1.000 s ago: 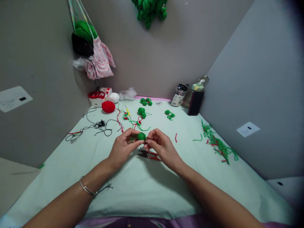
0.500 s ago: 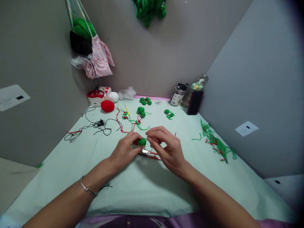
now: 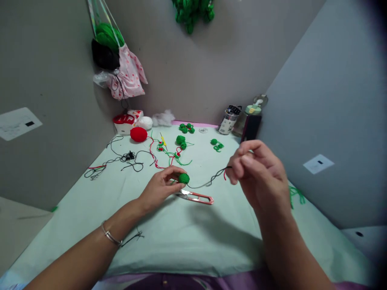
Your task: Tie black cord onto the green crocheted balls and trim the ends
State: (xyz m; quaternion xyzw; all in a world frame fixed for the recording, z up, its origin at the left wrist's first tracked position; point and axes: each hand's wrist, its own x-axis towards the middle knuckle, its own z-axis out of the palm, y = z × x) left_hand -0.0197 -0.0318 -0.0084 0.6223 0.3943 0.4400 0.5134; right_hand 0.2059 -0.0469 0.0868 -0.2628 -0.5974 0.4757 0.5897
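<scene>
Between the thumb and fingers of my left hand (image 3: 161, 185) sits a small green crocheted ball (image 3: 184, 178). A thin black cord (image 3: 215, 176) runs from the ball to the right, slightly twisted along its length. My right hand (image 3: 258, 169) is raised at the right and pinches the cord's other end; its fingertips partly cover that end. Just below the ball, a pair of thread snips (image 3: 198, 197) with orange-red handles lies on the table, its blade tips close to my left fingers.
Behind my hands lie green crocheted pieces (image 3: 181, 141), a yellow-handled hook (image 3: 163, 139), a red yarn ball (image 3: 138, 134) and tangled black cords (image 3: 129, 156). A tin of pens (image 3: 227, 122) stands at the back right. Green yarn scraps (image 3: 298, 195) lie at the right edge.
My right hand has moved away to the right and up, drawing the black cord out from the ball. My left hand stays on the ball. The snips' handles are now uncovered.
</scene>
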